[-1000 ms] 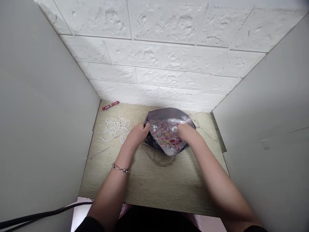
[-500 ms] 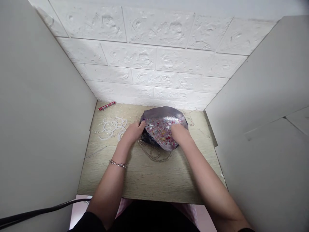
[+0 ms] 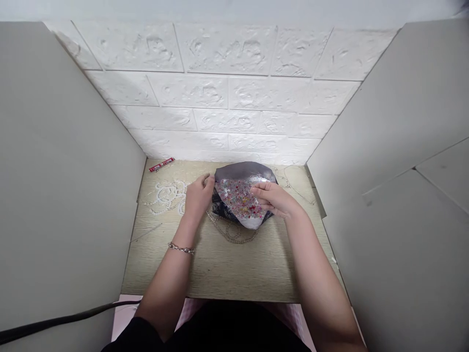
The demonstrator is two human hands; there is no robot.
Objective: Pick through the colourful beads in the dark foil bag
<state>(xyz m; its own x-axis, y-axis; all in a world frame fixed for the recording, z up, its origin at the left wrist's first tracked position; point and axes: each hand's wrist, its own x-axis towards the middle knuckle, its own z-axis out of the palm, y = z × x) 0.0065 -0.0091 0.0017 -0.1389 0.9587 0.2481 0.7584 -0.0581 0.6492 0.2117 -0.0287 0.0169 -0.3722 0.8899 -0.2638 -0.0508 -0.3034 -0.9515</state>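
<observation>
Multicoloured beads (image 3: pixel 240 195) lie in a heap on a grey, shiny sheet or pouch (image 3: pixel 238 171) with a dark patterned part beneath. At its left edge is my left hand (image 3: pixel 199 198), thumb and fingers closed together; whatever is in them is too small to make out. Over the right part of the beads my right hand (image 3: pixel 274 198) is pinched, thumb against fingertips. I cannot see what, if anything, sits in that pinch. A strand of clear beads (image 3: pixel 236 239) curves out on the table in front of the pouch.
White beaded strands (image 3: pixel 168 195) lie coiled to the left, with a thin stick or needle (image 3: pixel 146 232) in front. A small red packet (image 3: pixel 161 164) rests by the white brick-patterned wall (image 3: pixel 227 90). More fine strands (image 3: pixel 284 181) lie behind right. Grey panels (image 3: pixel 66 186) flank the table.
My right hand has lifted out of the beads and turned, its pinched fingertips now showing. My left hand has shifted slightly left, off the pouch's edge. The view has tilted a little.
</observation>
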